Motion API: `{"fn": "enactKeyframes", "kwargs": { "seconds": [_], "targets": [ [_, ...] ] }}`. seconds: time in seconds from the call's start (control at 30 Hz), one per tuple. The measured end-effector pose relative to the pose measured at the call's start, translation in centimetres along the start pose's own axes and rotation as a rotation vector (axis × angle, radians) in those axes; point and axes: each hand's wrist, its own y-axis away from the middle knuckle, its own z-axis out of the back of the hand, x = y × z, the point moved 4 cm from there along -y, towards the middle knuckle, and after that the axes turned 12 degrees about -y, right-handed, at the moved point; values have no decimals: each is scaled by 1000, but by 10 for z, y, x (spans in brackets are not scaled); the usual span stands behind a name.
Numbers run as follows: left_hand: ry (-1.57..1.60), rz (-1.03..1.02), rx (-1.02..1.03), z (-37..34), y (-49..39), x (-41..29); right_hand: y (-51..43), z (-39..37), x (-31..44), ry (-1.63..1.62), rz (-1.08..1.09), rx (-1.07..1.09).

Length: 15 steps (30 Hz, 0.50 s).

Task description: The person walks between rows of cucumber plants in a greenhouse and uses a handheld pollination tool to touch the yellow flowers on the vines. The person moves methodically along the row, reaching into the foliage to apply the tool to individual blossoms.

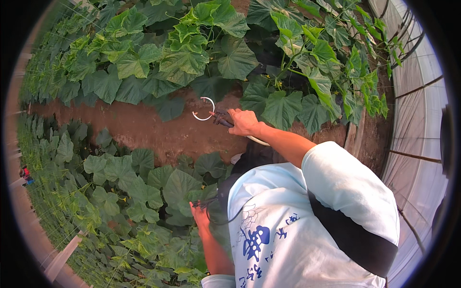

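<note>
My right hand grips the dark handle of a spray wand above the soil path. At its tip is a C-shaped white tube with small copper-coloured nozzles. A cream hose emerges below this hand. My left hand is low among broad cucumber leaves, beside thin black cords; whether its fingers hold them is unclear. A thin dark cable loops across my shirt's edge. Across my upper arm and side lies a wide black strap.
Dense cucumber plants with yellow flowers line both sides of the bare soil path. White plastic sheeting on dark poles curves along the right. Boards lie near it. A small red and blue shape, unclear, is far left.
</note>
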Motion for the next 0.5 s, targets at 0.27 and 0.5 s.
{"fn": "enactKeyframes", "kwargs": {
  "seconds": [0.27, 0.5],
  "targets": [
    [-505, -78, -74, 25, 24, -50, -16, 10, -23, -38, 55, -4],
    [-493, -49, -103, 28, 11, -139, -28, 35, -55, -52, 105, -11]
  ]
}}
